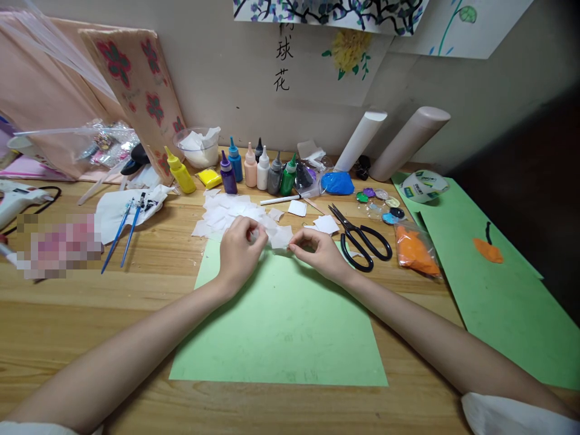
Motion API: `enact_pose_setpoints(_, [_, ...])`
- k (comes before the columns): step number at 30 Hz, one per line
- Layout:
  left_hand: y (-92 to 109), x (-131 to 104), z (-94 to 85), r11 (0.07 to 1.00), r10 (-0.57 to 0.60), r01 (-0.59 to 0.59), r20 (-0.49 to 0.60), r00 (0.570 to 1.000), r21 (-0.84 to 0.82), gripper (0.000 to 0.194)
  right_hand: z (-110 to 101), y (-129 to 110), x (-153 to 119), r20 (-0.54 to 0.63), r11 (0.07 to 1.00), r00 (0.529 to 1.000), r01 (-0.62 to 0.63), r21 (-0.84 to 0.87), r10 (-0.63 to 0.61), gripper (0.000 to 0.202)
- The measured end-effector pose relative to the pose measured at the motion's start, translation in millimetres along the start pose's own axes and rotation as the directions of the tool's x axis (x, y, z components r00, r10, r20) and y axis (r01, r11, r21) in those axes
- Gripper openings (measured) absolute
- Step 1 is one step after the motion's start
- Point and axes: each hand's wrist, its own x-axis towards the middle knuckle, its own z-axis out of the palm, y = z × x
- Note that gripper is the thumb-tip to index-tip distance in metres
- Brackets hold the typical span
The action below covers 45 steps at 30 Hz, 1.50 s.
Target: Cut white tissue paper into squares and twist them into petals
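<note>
Over the far part of a green paper sheet (pixel 281 320), my two hands are close together with a thin piece of white paper (pixel 280 237) between them. My left hand (pixel 240 252) is closed, its thumb and index finger pinched at the paper's left side. At the right corner, the fingertips of my right hand (pixel 319 251) pinch the same piece. A loose pile of white paper pieces (pixel 222 211) lies just beyond my left hand, partly hidden by it. Black-handled scissors (pixel 357 237) lie open beside my right hand.
Several paint bottles (pixel 263 172) stand along the wall. Paintbrushes (pixel 129 232) and a glue gun (pixel 22 199) lie left. Bagged orange clay (pixel 415 249) and another green sheet (pixel 507 290) are right. A bowl (pixel 199 151) and two tubes (pixel 410 142) stand at the back.
</note>
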Motion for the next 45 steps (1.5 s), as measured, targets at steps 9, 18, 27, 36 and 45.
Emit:
enact_pose_setpoints(9, [-3,0,1.3,0.999,0.014,-0.009,-0.166,0.986,0.031,0.032,1,-2,1,-0.034,1.0,0.999,-0.008,0.006,0.008,0.014])
enact_pose_setpoints(18, [9,-6,-2.1,0.95,0.289,-0.308,0.235,0.928,0.049,0.015,0,-3,1,0.001,0.999,1.0,-0.017,0.043,0.017,0.017])
enact_pose_setpoints(27, [7,-7,-1.2,0.944,0.313,-0.328,0.236,0.92,0.025,0.016,0,-1,0,0.001,0.999,1.0,-0.013,0.045,0.013,0.016])
enact_pose_setpoints(36, [6,-6,-0.5,0.947,0.312,-0.32,0.231,0.922,-0.002,0.016,0,-2,1,-0.002,0.999,1.0,-0.009,0.045,0.009,0.017])
enact_pose_setpoints(45, [5,-6,-0.2,0.947,0.315,-0.319,0.227,0.921,-0.02,0.016,0,-1,0,-0.006,1.0,1.0,-0.004,0.03,0.004,0.017])
